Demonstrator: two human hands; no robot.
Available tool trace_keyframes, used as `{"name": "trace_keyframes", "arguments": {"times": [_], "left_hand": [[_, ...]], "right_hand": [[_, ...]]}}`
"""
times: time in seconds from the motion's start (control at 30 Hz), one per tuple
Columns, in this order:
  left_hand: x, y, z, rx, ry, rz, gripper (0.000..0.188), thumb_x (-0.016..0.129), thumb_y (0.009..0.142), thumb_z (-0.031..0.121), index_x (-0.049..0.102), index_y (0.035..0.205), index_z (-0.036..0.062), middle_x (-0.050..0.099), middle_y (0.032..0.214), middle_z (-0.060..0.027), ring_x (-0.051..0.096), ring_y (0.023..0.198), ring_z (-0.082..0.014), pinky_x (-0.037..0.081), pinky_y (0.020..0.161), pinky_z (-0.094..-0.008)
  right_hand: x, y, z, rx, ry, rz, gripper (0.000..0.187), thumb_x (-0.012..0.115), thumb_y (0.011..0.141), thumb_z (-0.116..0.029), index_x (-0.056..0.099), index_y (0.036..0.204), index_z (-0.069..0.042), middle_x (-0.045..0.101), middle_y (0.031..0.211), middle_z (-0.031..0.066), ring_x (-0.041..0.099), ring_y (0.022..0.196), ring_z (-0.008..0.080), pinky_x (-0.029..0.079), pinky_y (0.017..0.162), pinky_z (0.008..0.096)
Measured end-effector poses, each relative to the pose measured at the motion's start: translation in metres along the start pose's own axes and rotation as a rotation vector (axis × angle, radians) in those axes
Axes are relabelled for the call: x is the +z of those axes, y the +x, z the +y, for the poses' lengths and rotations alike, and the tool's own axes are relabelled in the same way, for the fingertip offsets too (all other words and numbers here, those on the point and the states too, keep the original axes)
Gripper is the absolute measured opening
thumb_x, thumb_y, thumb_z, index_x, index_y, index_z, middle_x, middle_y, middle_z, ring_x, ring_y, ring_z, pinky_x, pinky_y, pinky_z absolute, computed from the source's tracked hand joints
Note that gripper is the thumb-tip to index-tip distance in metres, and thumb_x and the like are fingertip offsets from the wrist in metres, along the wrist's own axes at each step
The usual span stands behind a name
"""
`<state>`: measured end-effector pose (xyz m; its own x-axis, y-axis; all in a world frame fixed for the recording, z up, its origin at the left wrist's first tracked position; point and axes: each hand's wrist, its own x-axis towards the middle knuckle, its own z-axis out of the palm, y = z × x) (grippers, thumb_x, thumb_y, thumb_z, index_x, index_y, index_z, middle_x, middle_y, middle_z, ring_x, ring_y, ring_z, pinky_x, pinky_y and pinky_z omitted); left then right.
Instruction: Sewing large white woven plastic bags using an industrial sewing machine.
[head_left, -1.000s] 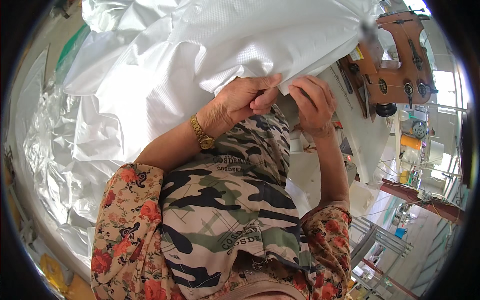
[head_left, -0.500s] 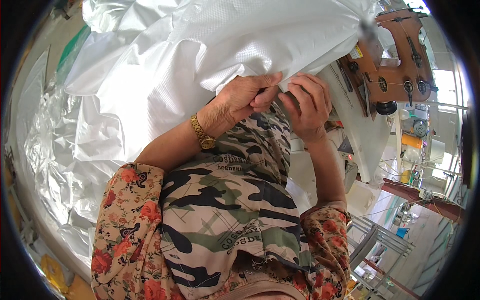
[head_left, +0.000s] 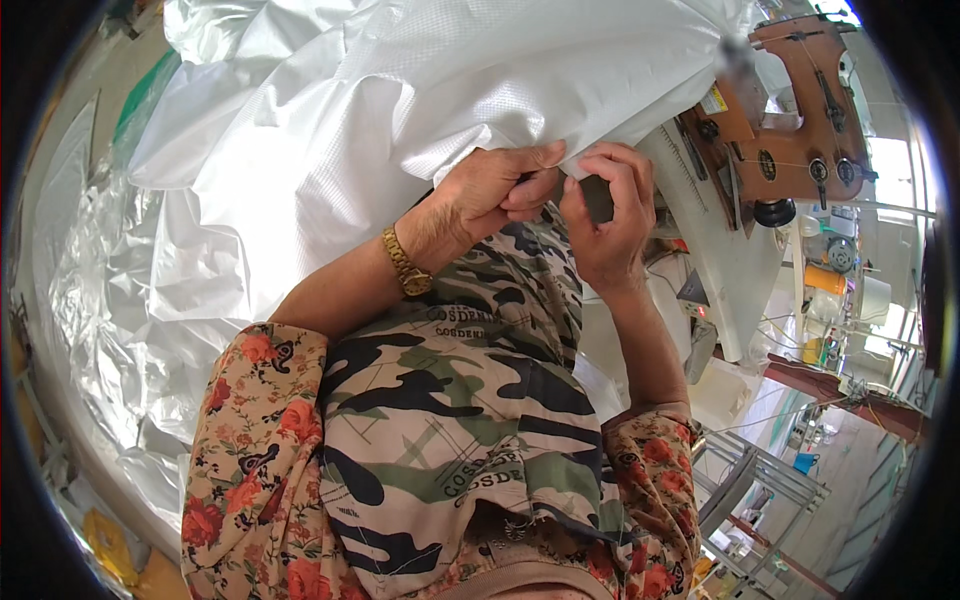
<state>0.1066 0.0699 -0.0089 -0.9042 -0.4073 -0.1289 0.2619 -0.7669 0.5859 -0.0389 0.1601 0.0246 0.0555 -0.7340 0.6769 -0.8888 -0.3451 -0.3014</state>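
Note:
A large sheet of shiny silver-white textured material (head_left: pixel 330 150) spreads in folds over the work surface and hangs down on the left. My left hand (head_left: pixel 505 187) is closed on its near edge, with the thumb on top and the fingers curled beneath. Just to the right, my right hand (head_left: pixel 615 215) has its fingers bent toward the thumb, and the tips pinch the same edge close to the left thumb. Any small thing between those fingertips is too small to make out. At the upper right, a brown sewing machine (head_left: pixel 835 110) stands beside the sheet.
A pale table edge (head_left: pixel 715 270) runs below the sewing machine. Crumpled silvery sheeting (head_left: pixel 110 330) lies at the left. On the lower right stands a grey metal frame (head_left: pixel 750 490); an orange thread spool (head_left: pixel 823 282) sits among hanging threads. A camouflage-print apron (head_left: pixel 440 400) covers my lap.
My right hand's spread fingers have curled in toward the thumb and come onto the sheet's edge. My left hand keeps its hold in the same place.

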Motion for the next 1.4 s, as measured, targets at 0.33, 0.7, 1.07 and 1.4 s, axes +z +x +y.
{"name": "trace_keyframes", "arguments": {"times": [0.33,0.7,1.07,1.4], "left_hand": [[0.001,0.0,-0.003,0.004,0.007,0.013,0.057,0.049,0.105,0.033,0.039,0.052,0.0141,0.034,0.051,0.0029,0.028,0.049,-0.0111,0.027,0.048,-0.0265],[0.004,-0.001,-0.004,0.01,-0.02,0.034,0.052,0.051,0.103,0.029,0.041,0.055,0.0139,0.034,0.051,0.0022,0.028,0.05,-0.0111,0.025,0.049,-0.0274],[0.004,0.0,-0.01,0.016,-0.02,0.037,0.052,0.051,0.103,0.03,0.04,0.055,0.0137,0.032,0.051,0.0026,0.028,0.05,-0.0115,0.026,0.048,-0.0275],[0.003,0.001,-0.012,0.046,-0.061,0.056,0.048,0.055,0.102,0.028,0.044,0.058,0.0124,0.035,0.051,0.0019,0.028,0.05,-0.0112,0.026,0.049,-0.0275]], "right_hand": [[0.012,-0.009,-0.008,0.072,0.007,0.089,0.023,0.063,0.077,0.002,0.057,0.099,-0.002,0.061,0.104,0.013,0.057,0.099,0.0326,0.046,0.086,0.0414],[0.02,-0.014,-0.01,0.095,-0.047,0.178,0.024,0.063,0.08,0.002,0.056,0.102,0.0,0.062,0.108,0.0157,0.06,0.098,0.0332,0.05,0.084,0.0409],[0.025,-0.017,-0.013,0.221,0.034,0.22,0.014,0.061,0.081,0.003,0.056,0.094,0.0,0.063,0.104,0.0149,0.06,0.095,0.0331,0.05,0.084,0.0404],[0.034,-0.028,-0.012,-0.003,-0.013,0.249,0.008,0.06,0.09,0.002,0.058,0.096,-0.002,0.059,0.109,0.014,0.058,0.102,0.0283,0.047,0.09,0.0396]]}}
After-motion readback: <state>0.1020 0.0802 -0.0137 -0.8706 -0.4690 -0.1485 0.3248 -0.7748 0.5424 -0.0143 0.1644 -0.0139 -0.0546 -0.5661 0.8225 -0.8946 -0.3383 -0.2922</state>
